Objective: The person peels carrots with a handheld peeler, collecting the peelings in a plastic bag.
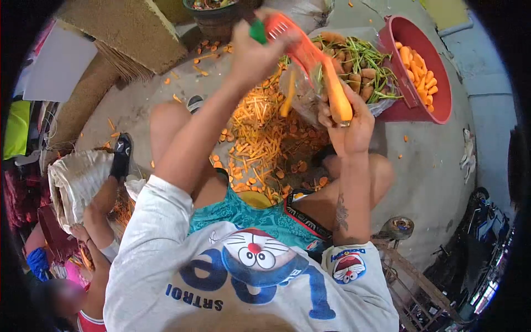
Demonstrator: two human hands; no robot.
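Observation:
My left hand [253,52] is raised and closed around an orange peeler [293,41] with a green grip. The peeler's blade rests against the upper end of a carrot [338,98]. My right hand [349,128] grips that carrot by its lower end and holds it upright over a pile of orange peelings [264,141] on the concrete floor between my knees. A strip of peel [288,94] hangs beside the carrot.
A red basin [437,108] of peeled carrots stands at the upper right, with a clear bag of unpeeled carrots with green tops [359,66] beside it. A dark pot [213,16] sits at the top. Another person's arm and sandalled foot [120,157] are at the left by a sack [77,182].

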